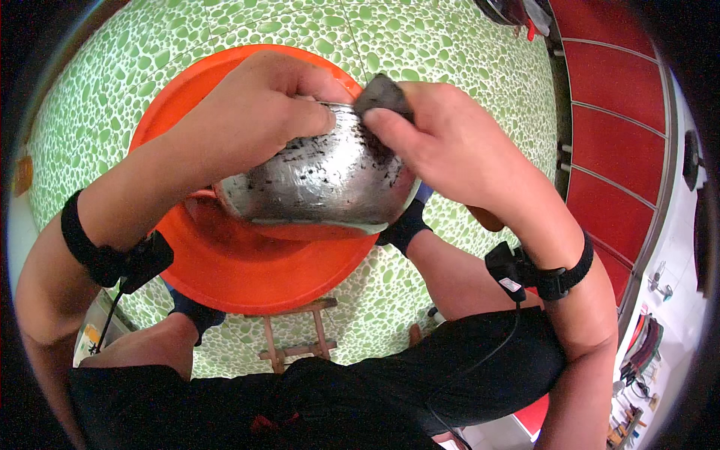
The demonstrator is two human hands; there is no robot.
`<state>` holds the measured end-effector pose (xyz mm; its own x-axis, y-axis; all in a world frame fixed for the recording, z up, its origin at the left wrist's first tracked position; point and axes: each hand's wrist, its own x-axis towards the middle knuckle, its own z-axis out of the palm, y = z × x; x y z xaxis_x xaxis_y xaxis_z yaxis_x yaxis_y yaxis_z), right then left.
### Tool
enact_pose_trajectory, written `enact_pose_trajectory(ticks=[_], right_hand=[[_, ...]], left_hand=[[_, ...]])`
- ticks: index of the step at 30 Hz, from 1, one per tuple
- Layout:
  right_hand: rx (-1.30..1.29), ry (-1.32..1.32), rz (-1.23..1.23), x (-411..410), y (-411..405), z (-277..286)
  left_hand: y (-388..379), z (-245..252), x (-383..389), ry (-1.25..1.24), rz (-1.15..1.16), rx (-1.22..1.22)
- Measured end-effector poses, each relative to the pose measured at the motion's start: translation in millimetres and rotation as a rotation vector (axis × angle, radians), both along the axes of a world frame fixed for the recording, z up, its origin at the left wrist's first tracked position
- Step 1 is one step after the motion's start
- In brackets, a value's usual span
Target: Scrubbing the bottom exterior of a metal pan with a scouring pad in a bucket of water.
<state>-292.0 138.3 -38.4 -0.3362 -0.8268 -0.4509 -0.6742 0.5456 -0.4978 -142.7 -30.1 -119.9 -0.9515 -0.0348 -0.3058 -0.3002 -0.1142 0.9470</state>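
My left hand (pixel 270 107) grips a metal pot or bowl (pixel 326 180) at its far rim, thumb pressed on the outer wall. Dark scorch-like specks and patches mark the shiny curved metal. In my right hand (pixel 450 135) is a dark grey pad or block (pixel 383 97), pinched between thumb and fingers against the far right part of the vessel. Below them stands a wide orange plastic basin (pixel 264 281), over which the vessel is tilted. The vessel hides part of the basin's inside. A brown rounded end (pixel 486 218) shows under my right wrist; what it belongs to is hidden.
Wooden stool legs (pixel 298 337) stand between my feet and the black shorts (pixel 315 399). Red cabinet fronts (pixel 613 129) line the right side. The floor (pixel 461 62) has a green pebble pattern. Black straps with small devices (pixel 509 270) circle both forearms, trailing thin cables.
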Motion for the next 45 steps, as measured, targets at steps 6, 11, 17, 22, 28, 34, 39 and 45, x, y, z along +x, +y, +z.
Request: enact_pose_trajectory(ticks=[6, 11, 17, 22, 28, 34, 39, 45], right_hand=[[0.067, 0.001, 0.026, 2.2, -8.0, 10.4], [0.149, -0.145, -0.128, -8.0, 7.7, 17.2], [0.334, -0.369, -0.14, -15.7, -9.2, 18.6], [0.385, -0.528, -0.158, -19.9, -7.3, 26.6], [0.46, -0.591, -0.22, -28.5, 6.1, 24.9], [0.387, -0.394, -0.081, -6.8, -17.2, 23.9], [0.353, -0.182, -0.117, -18.6, 2.2, 25.6], [0.083, 0.071, -0.033, -10.4, 14.1, 29.3]], left_hand=[[5.5, 0.9, 6.4, -0.031, 0.12, 0.035], [1.1, -1.1, 1.6, -0.05, -0.001, 0.063], [1.9, 3.3, 3.0, -0.022, -0.008, 0.038], [2.1, 1.4, 10.1, -0.093, -0.005, 0.086], [5.6, 6.9, 8.0, -0.087, -0.041, 0.053], [3.0, 6.6, 12.0, -0.019, -0.052, -0.041], [0.6, 3.4, 8.3, -0.028, -0.038, 0.024], [-1.0, 2.3, 6.5, -0.046, -0.057, 0.01]])
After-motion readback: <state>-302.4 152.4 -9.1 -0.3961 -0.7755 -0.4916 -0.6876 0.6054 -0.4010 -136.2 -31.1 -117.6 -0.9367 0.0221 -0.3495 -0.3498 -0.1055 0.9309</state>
